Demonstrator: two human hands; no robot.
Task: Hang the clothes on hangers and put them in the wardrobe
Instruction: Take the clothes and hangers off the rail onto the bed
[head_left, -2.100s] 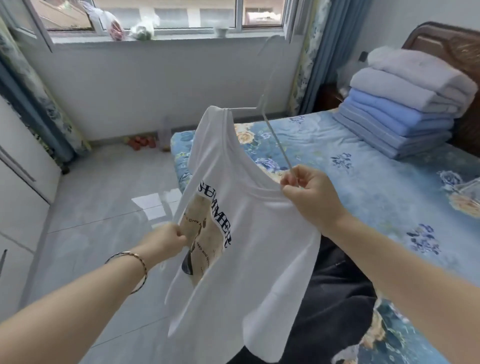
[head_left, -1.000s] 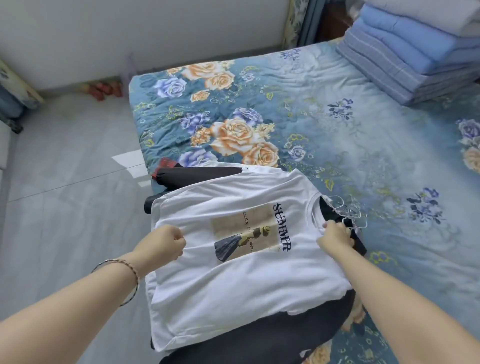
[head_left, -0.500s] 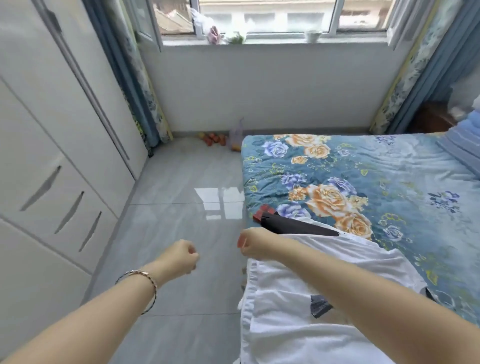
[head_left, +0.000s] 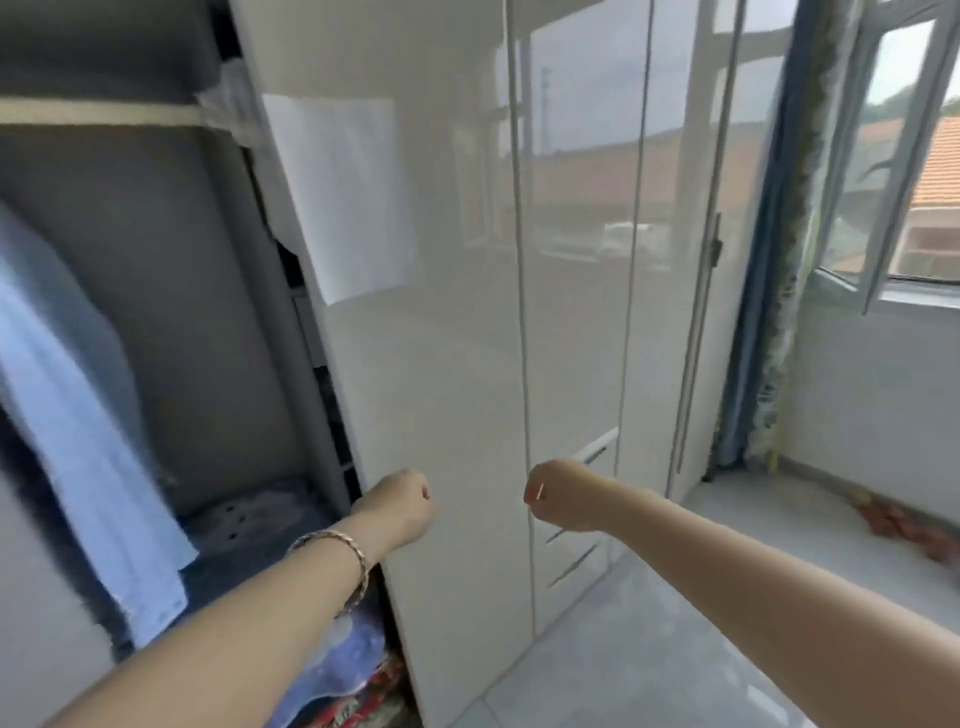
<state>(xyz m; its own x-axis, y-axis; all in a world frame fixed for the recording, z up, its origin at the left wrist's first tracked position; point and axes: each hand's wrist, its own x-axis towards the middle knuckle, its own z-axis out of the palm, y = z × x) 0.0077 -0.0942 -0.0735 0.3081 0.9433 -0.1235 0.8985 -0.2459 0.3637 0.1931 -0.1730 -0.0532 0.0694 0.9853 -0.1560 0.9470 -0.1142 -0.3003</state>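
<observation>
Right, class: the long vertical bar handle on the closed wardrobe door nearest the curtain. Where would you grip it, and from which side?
Take the bar handle at its lower half, from the front, closing the right hand round it. It is a slim upright bar that seems to stand off the glossy door, and its lower end is nearest that hand.
</observation>
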